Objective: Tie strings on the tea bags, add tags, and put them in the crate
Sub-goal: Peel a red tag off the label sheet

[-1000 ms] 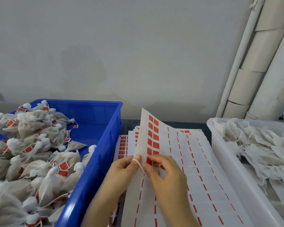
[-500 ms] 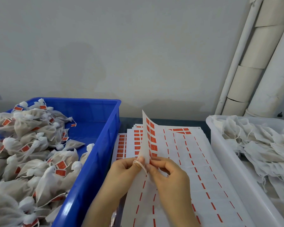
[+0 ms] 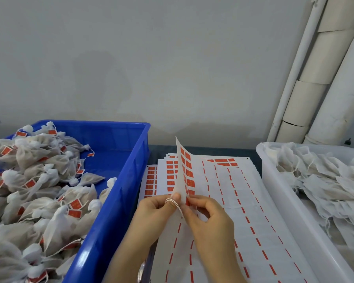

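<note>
1. Wall (image 3: 172, 68), plain and grey, fills the top from 10 o'clock to 1 o'clock.
2. White pipes (image 3: 325, 68) lean up the wall at 2 o'clock.
3. Your blue crate (image 3: 114, 201) sits at 8 o'clock. It is piled with tied tea bags (image 3: 39, 190), and many show a little red tag.
4. Your white tray (image 3: 278, 190) sits at 4 o'clock. It holds flat tea bags (image 3: 325, 180) with thin loose strings.
5. Your stack of tag sheets (image 3: 253, 221) lies flat at 6 o'clock, between the crate and the tray. Red dashes run down it in lines.
6. Your top sheet (image 3: 181, 176) curls up off the stack near the middle. Its far corner points to 12 o'clock.
7. Your right hand (image 3: 211, 221) is at 6 o'clock. Its fingers are curled, and its thumb and first finger pinch the top sheet low down, right at a red tag. You cannot tell if the tag has come loose.
8. Your left hand (image 3: 153, 211) is just beside it, toward 7 o'clock. Its thumb and fingers pinch the near edge of the top sheet.
9. Your white string (image 3: 173, 202) loops round the tip of your left hand's finger and runs toward your right hand.
10. Small red tags (image 3: 189, 173) sit in two rows on the raised part of the top sheet.
</note>
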{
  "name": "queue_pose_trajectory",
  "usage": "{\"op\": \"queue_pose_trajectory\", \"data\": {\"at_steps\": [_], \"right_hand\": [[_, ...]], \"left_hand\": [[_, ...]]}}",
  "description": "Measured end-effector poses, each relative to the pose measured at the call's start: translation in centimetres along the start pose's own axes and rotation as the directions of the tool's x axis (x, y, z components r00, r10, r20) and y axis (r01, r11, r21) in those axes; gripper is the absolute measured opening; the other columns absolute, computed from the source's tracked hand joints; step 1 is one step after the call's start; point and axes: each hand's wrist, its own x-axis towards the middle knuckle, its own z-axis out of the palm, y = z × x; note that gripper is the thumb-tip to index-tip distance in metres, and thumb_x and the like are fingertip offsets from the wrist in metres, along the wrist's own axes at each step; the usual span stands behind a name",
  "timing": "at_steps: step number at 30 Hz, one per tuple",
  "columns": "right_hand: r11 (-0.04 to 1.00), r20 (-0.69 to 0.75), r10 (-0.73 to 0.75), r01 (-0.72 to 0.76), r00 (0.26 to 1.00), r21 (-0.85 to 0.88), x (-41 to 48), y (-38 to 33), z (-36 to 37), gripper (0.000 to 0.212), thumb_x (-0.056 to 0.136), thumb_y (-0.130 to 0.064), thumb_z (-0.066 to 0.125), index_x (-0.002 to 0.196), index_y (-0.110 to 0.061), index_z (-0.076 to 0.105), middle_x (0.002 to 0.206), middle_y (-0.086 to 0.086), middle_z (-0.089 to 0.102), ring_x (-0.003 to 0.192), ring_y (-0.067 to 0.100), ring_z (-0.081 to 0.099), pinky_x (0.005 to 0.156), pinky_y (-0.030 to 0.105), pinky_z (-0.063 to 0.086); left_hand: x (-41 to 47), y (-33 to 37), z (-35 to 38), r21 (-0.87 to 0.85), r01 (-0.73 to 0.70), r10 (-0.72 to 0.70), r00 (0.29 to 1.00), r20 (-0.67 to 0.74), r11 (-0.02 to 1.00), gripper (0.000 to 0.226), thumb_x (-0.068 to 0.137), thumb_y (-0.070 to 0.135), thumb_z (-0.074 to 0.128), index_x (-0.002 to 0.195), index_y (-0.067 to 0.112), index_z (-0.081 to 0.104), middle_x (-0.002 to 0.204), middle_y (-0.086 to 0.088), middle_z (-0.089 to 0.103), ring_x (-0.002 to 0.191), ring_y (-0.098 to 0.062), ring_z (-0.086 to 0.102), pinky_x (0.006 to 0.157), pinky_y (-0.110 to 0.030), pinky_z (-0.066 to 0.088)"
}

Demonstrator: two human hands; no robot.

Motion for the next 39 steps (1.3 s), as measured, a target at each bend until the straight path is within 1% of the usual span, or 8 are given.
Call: {"op": "queue_pose_trajectory", "data": {"at_steps": [6, 10, 21, 27, 29, 34, 36, 39], "right_hand": [[0.999, 0.007, -0.017, 0.017, 1.000, -0.037, 0.1, 0.5, 0.0, 0.018, 0.079, -0.036, 0.066, 0.096, -0.037, 0.061, 0.092, -0.028, 0.052, 0.076, -0.012, 0.050, 0.065, -0.001, 0.035], [0.998, -0.002, -0.026, 0.026, 1.000, -0.054, 0.0, 0.4, -0.1, 0.017, 0.079, -0.035, 0.065, 0.095, -0.038, 0.059, 0.092, -0.030, 0.051, 0.075, -0.013, 0.049, 0.064, -0.004, 0.033], [1.000, -0.007, 0.011, -0.011, 1.000, -0.015, 0.1, 0.5, -0.4, 0.013, 0.081, -0.032, 0.066, 0.092, -0.037, 0.061, 0.093, -0.025, 0.057, 0.077, -0.007, 0.054, 0.073, 0.005, 0.039], [0.999, 0.017, 0.043, -0.042, 0.999, -0.012, 0.4, 0.6, -0.6, 0.011, 0.084, -0.031, 0.062, 0.092, -0.037, 0.059, 0.094, -0.023, 0.057, 0.076, -0.009, 0.052, 0.062, -0.001, 0.037], [0.999, 0.012, 0.040, -0.040, 0.999, -0.030, 0.3, 0.7, -0.7, 0.012, 0.083, -0.032, 0.062, 0.093, -0.038, 0.057, 0.095, -0.024, 0.056, 0.075, -0.011, 0.050, 0.064, -0.001, 0.035], [0.997, 0.001, -0.044, 0.044, 0.999, -0.059, -0.3, 0.1, -0.7, 0.018, 0.074, -0.044, 0.058, 0.092, -0.042, 0.056, 0.090, -0.032, 0.050, 0.073, -0.013, 0.050, 0.064, -0.004, 0.034], [0.997, 0.000, -0.061, 0.061, 0.998, -0.052, -0.4, 0.0, -0.7, 0.027, 0.068, -0.049, 0.051, 0.094, -0.043, 0.056, 0.093, -0.032, 0.050, 0.075, -0.013, 0.050, 0.068, -0.002, 0.035], [0.995, 0.006, -0.077, 0.077, 0.997, -0.066, -0.4, 0.1, -0.9, 0.026, 0.070, -0.048, 0.053, 0.095, -0.043, 0.056, 0.097, -0.029, 0.052, 0.077, -0.012, 0.050, 0.076, 0.003, 0.037]], "left_hand": [[0.0, -0.1, 0.0, -0.018, -0.006, 0.007, 1.000, 0.007, 1.000, 0.028, 0.069, 0.046, 0.062, 0.080, 0.021, 0.070, 0.074, 0.008, 0.073, 0.067, -0.013, 0.071, 0.050, -0.017, 0.052], [0.0, -0.2, 0.1, -0.013, 0.002, -0.002, 1.000, 0.005, 1.000, 0.020, 0.076, 0.040, 0.063, 0.080, 0.021, 0.069, 0.073, 0.008, 0.073, 0.065, -0.013, 0.071, 0.049, -0.016, 0.051], [0.0, -0.2, 0.2, 0.021, 0.005, -0.005, 1.000, -0.003, 1.000, 0.021, 0.082, 0.039, 0.060, 0.087, 0.021, 0.069, 0.074, 0.011, 0.072, 0.066, -0.012, 0.071, 0.049, -0.016, 0.052], [-0.2, 0.0, 0.1, 0.140, 0.020, -0.021, 1.000, 0.007, 0.990, 0.019, 0.086, 0.042, 0.055, 0.086, 0.025, 0.062, 0.064, 0.017, 0.069, 0.060, -0.005, 0.069, 0.045, -0.012, 0.048], [-0.2, 0.0, 0.2, 0.175, 0.003, -0.007, 1.000, 0.023, 0.985, 0.016, 0.087, 0.042, 0.054, 0.087, 0.027, 0.060, 0.063, 0.019, 0.069, 0.060, -0.004, 0.069, 0.045, -0.011, 0.047], [-0.6, 0.6, -0.2, 0.054, 0.028, -0.035, 0.992, 0.119, 0.998, 0.030, 0.076, 0.045, 0.056, 0.091, 0.021, 0.066, 0.076, 0.008, 0.073, 0.069, -0.013, 0.072, 0.055, -0.019, 0.054], [-0.7, 0.7, -0.6, -0.001, 0.054, -0.053, 0.981, 0.189, 0.999, 0.036, 0.070, 0.043, 0.058, 0.095, 0.018, 0.067, 0.085, 0.002, 0.074, 0.077, -0.018, 0.072, 0.062, -0.025, 0.057], [-0.8, 0.8, -0.8, -0.014, 0.048, -0.044, 0.973, 0.226, 0.999, 0.035, 0.070, 0.038, 0.060, 0.098, 0.018, 0.067, 0.089, 0.001, 0.074, 0.080, -0.020, 0.072, 0.065, -0.028, 0.058]]}}
